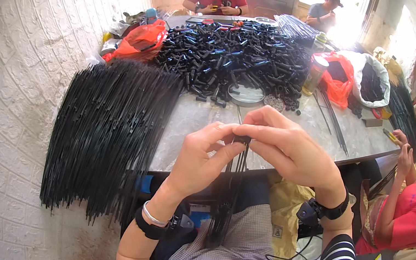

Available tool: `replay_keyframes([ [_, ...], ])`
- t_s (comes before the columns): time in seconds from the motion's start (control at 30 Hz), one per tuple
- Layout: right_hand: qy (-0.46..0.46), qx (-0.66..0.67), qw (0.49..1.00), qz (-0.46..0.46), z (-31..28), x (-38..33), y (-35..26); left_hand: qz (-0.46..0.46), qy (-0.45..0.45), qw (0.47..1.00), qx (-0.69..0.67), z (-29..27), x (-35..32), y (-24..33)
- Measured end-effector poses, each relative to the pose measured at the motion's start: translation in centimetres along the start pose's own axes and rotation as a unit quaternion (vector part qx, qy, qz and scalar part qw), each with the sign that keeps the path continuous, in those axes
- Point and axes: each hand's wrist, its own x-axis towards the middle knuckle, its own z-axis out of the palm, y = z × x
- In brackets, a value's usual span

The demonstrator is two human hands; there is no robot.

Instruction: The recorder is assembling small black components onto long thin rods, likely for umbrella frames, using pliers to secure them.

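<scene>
Over the table's near edge, my left hand (204, 155) and my right hand (288, 143) meet at the fingertips. Both are closed in a pinch on a small black piece (243, 139), partly hidden by the fingers. From just below it, a bundle of thin black rods (224, 205) slants down to my lap; I cannot tell whether the rods are joined to the piece. Beyond my hands lies a round, shallow dish (247, 94). A broad heap of short black tubular parts (230, 51) covers the far table.
A thick stack of long black rods (108, 131) overhangs the table's left side. A red bag (336, 79), a white sack (370, 82) and a jar (314, 75) stand at the right. Co-workers sit across the table and at the near right, where one wears a red shirt (411, 211).
</scene>
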Motion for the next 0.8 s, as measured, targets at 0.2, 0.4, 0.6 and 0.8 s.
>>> replay_keyframes([
  [0.2, 0.099, 0.055, 0.993, 0.032, 2.0, -1.4, 0.7, -0.014, 0.018, 1.000, 0.012, -0.3, -0.4, 0.0],
  [0.4, 0.220, -0.063, 0.971, -0.069, 4.5, -1.7, 1.9, -0.023, 0.019, 1.000, -0.003, 0.0, -0.3, 0.1],
  [0.6, 0.249, -0.158, 0.948, -0.125, 4.7, -1.3, 1.7, -0.032, -0.007, 0.998, -0.048, -0.2, -0.4, 0.8],
  [0.8, 0.269, -0.225, 0.928, -0.129, 5.4, -1.3, 1.9, -0.052, 0.011, 0.998, -0.029, 0.4, -0.4, 1.3],
])
